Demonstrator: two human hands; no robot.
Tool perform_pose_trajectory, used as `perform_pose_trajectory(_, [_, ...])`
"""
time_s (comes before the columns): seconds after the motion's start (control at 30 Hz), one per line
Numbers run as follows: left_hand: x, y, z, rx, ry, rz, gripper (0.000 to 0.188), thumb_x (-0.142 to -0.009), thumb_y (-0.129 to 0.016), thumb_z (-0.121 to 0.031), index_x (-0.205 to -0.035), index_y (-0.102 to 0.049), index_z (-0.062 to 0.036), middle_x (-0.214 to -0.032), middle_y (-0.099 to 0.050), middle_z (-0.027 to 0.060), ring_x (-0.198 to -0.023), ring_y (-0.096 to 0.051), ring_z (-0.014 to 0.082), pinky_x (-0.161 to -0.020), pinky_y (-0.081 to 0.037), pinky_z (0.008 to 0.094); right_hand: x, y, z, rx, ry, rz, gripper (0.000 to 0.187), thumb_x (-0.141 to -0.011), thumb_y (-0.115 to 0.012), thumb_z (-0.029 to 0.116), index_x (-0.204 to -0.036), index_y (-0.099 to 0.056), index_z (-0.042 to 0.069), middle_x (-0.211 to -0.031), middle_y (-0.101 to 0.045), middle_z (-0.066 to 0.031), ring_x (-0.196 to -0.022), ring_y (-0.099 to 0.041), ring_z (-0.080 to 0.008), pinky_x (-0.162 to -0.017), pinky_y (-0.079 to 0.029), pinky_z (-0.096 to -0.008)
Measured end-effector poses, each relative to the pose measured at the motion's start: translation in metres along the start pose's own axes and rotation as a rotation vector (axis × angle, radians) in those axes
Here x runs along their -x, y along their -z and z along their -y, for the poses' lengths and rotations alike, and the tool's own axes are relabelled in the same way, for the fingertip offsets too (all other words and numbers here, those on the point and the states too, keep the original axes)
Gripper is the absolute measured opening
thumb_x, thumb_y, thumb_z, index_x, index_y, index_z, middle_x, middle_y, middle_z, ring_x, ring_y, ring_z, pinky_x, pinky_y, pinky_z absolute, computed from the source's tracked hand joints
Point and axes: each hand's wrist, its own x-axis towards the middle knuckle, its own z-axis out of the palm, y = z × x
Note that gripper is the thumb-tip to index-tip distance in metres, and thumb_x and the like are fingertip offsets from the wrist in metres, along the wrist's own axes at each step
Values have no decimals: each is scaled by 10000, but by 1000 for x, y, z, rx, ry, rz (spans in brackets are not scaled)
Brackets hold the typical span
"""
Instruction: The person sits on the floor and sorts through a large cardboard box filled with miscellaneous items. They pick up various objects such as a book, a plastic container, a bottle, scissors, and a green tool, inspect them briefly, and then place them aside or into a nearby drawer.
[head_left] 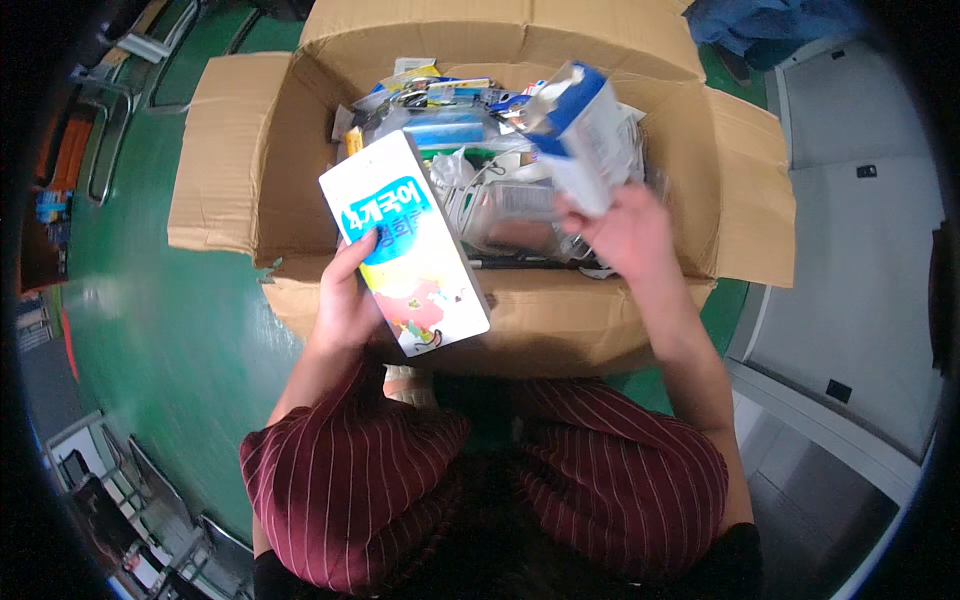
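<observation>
My left hand (347,295) is closed around a slim white box (440,270) with a blue, yellow and pink printed front, tilted over the near left rim of a big cardboard carton (560,310). Its thumb lies on the printed face. My right hand (632,232) grips the lower end of a blue-and-white small carton (590,140), which stands tilted above the contents; its top end looks torn or opened. Both are a little blurred. Below them lie mixed items: a clear plastic package (510,208), a blue pack (445,128) under clear film and white cable (462,205).
The carton's flaps (225,150) fold outward to the left, right and back. Around it is a green floor (180,330). Grey panels (860,230) stand at the right. Metal-framed chairs (120,490) are at the lower left. My striped knees (350,480) flank the near side.
</observation>
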Motion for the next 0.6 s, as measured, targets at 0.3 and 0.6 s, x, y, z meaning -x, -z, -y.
perform_pose_trajectory(0.3, [-21,-25,11,-101,-132,-77,346,-811,-422,-148,-1129,-360,-26,-1091,-481,121,-1005,-473,242,-890,-349,389,0,-38,-30,350,143,-73,512,-643,-617,93,-1092,-393,-12,-1026,-499,-71,-962,-477,-156,-838,-374,-300])
perform_pose_trajectory(0.6, [-21,-42,26,-164,-319,61,454,-801,-477,-238,-1165,-301,-32,-1100,-453,109,-1018,-459,218,-867,-376,373,7,-51,-70,947,336,-212,594,-694,-607,193,-1105,-265,-63,-1007,-440,-165,-965,-438,-201,-802,-364,-312])
